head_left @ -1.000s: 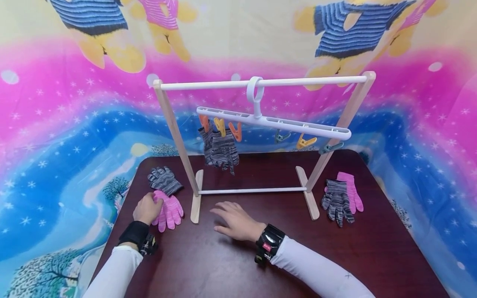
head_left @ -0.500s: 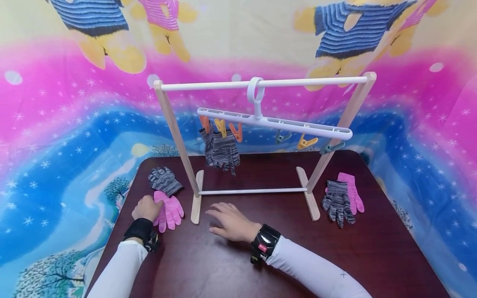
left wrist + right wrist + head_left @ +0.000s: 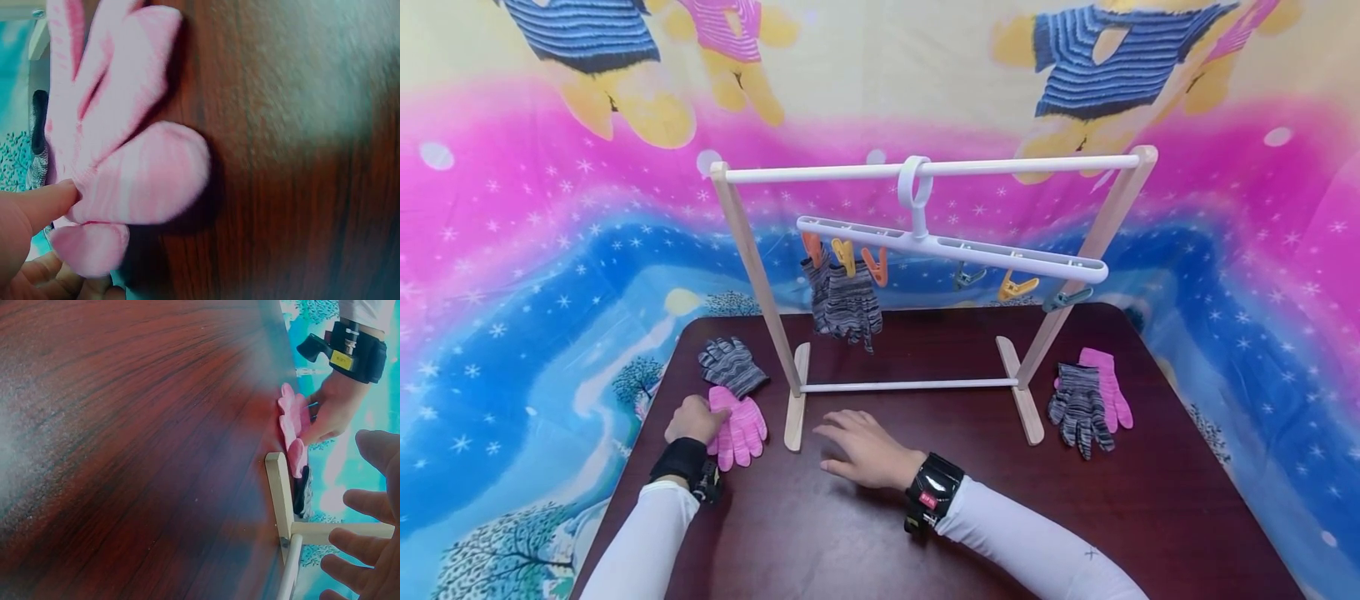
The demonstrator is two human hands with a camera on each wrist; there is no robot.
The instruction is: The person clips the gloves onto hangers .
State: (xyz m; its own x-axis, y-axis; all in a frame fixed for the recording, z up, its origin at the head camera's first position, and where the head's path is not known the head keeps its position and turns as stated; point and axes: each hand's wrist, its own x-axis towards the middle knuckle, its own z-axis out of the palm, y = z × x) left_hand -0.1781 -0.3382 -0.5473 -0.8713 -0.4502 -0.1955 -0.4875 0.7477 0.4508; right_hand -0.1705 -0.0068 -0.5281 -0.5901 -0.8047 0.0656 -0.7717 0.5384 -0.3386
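My left hand (image 3: 695, 419) pinches the left edge of a pink striped knit glove (image 3: 741, 429) at the table's left side. In the left wrist view the thumb (image 3: 47, 203) presses on the pink glove (image 3: 147, 172), with the other fingers partly hidden beneath it. A grey-black knit glove (image 3: 730, 365) lies just behind it. My right hand (image 3: 868, 448) hovers palm down over the table in front of the rack, fingers spread and holding nothing; in the right wrist view its fingers (image 3: 362, 544) are apart.
A wooden rack (image 3: 758, 283) carries a white hanger (image 3: 1000, 252). Grey gloves (image 3: 850, 304) hang from its left clips; a yellow clip (image 3: 1017, 286) and two teal ones dangle on the right. Another grey glove (image 3: 1078, 404) overlaps a pink one (image 3: 1112, 387) on the right.
My right hand has shifted slightly left. The pink glove's fingers have edged a little to the left under my left hand, which has itself moved very little.
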